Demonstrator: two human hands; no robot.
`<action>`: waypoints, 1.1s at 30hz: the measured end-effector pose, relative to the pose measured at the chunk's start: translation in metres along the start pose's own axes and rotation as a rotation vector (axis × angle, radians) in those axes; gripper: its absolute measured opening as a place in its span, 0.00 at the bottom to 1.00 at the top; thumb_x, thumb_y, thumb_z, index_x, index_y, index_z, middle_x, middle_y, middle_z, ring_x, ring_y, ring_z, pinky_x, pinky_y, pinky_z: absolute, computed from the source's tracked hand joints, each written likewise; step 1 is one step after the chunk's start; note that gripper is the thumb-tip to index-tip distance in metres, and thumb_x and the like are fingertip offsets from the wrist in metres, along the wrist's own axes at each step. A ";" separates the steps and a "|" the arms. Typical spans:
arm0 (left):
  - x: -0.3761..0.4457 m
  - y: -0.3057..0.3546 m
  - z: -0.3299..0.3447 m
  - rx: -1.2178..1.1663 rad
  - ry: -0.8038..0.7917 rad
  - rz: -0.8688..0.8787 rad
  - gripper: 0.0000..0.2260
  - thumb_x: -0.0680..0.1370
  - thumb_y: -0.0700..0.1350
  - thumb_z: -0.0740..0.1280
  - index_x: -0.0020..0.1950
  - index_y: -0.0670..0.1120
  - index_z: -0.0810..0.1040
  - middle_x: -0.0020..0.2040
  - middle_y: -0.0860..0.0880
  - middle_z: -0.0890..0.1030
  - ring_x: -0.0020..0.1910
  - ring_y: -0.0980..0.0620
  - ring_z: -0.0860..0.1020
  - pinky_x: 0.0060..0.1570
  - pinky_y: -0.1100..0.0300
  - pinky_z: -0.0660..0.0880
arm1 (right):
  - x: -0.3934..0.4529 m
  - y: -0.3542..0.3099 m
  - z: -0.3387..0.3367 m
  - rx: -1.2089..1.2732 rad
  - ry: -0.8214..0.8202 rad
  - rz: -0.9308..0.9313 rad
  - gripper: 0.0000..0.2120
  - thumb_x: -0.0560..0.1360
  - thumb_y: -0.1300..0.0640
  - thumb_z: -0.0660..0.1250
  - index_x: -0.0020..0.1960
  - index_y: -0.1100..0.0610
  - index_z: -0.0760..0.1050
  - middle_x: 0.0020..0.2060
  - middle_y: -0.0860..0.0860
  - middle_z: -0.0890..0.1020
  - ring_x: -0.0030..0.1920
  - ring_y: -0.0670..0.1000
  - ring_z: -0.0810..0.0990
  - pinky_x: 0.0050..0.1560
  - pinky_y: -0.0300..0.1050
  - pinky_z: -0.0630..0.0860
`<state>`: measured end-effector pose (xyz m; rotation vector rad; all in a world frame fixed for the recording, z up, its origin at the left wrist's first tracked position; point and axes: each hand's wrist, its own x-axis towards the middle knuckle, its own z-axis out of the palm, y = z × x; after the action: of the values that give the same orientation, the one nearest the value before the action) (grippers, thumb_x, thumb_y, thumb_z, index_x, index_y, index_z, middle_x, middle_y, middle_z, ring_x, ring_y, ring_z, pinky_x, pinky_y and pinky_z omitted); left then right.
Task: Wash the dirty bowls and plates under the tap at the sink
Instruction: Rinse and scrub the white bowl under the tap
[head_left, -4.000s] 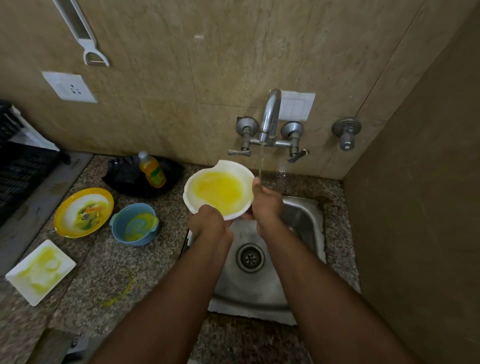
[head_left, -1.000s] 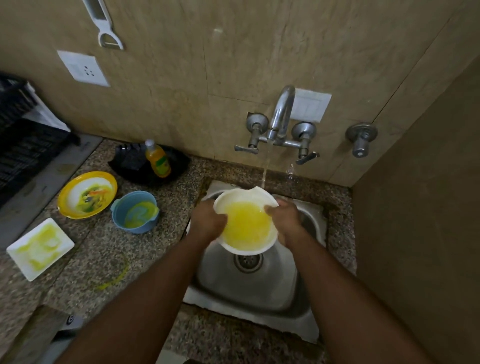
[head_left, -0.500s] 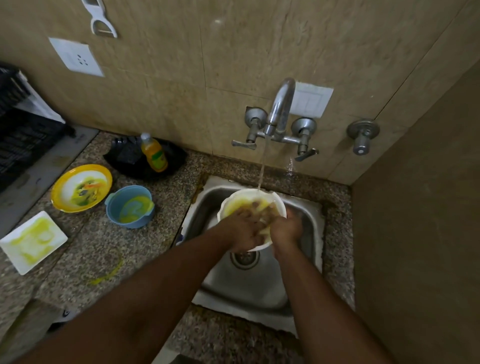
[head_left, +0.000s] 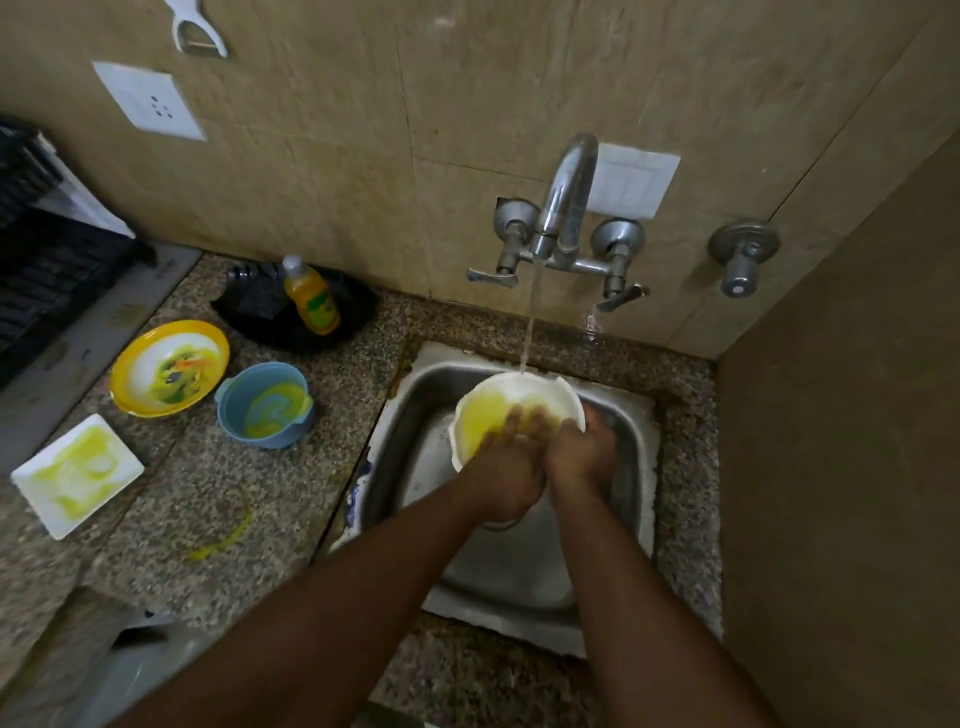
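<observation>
The white bowl (head_left: 519, 415) sat low inside the steel sink (head_left: 631, 441), tipped so its open mouth faced up and towards the person, its far rim directly beneath the tap (head_left: 566, 202). A thin stream of water (head_left: 530, 332) fell from the tap onto that far rim. The right hand (head_left: 582, 457) held the bowl by its near right edge, fingers curled round the rim. The left hand (head_left: 506, 475) reached into the bowl from the near left, its fingers (head_left: 524, 418) blurred against the yellow residue inside; whether they lay flat or curled could not be told. The rub probably depended on this: the yellow smear lay on the bowl's left inner wall, just beyond the left hand, while the water landed farther back. The left hand was the nearer one to sweep it, and the right would likely need to tilt the bowl towards the stream.

Left of the sink, on the granite counter, waited a blue bowl (head_left: 265, 405), a yellow-rimmed plate (head_left: 169, 366) and a white square plate (head_left: 78, 473), all smeared, with a soap bottle (head_left: 310, 296) behind them
</observation>
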<state>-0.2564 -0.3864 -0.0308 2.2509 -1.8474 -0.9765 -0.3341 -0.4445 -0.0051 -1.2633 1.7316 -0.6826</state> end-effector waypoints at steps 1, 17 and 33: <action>0.000 -0.006 -0.004 0.016 0.008 0.123 0.33 0.84 0.53 0.57 0.85 0.48 0.46 0.85 0.47 0.42 0.83 0.45 0.39 0.81 0.46 0.44 | -0.001 0.005 -0.001 0.005 -0.015 -0.013 0.16 0.75 0.51 0.65 0.60 0.46 0.83 0.48 0.52 0.87 0.50 0.59 0.85 0.52 0.58 0.83; -0.001 0.007 0.042 -0.220 0.133 0.087 0.31 0.84 0.58 0.46 0.84 0.49 0.39 0.83 0.50 0.36 0.82 0.49 0.36 0.81 0.45 0.43 | 0.004 0.006 -0.017 -0.051 0.132 -0.279 0.21 0.78 0.65 0.64 0.68 0.50 0.81 0.59 0.55 0.85 0.58 0.59 0.82 0.54 0.45 0.75; -0.017 0.017 -0.017 0.426 -0.020 0.082 0.31 0.83 0.59 0.46 0.84 0.48 0.53 0.84 0.47 0.58 0.82 0.46 0.56 0.79 0.44 0.54 | 0.026 0.028 0.016 0.444 -0.230 0.307 0.13 0.78 0.62 0.68 0.58 0.49 0.82 0.51 0.54 0.87 0.49 0.57 0.86 0.55 0.57 0.84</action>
<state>-0.2634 -0.3815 -0.0024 2.3566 -2.3203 -0.6415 -0.3368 -0.4587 -0.0442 -0.7205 1.4411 -0.6636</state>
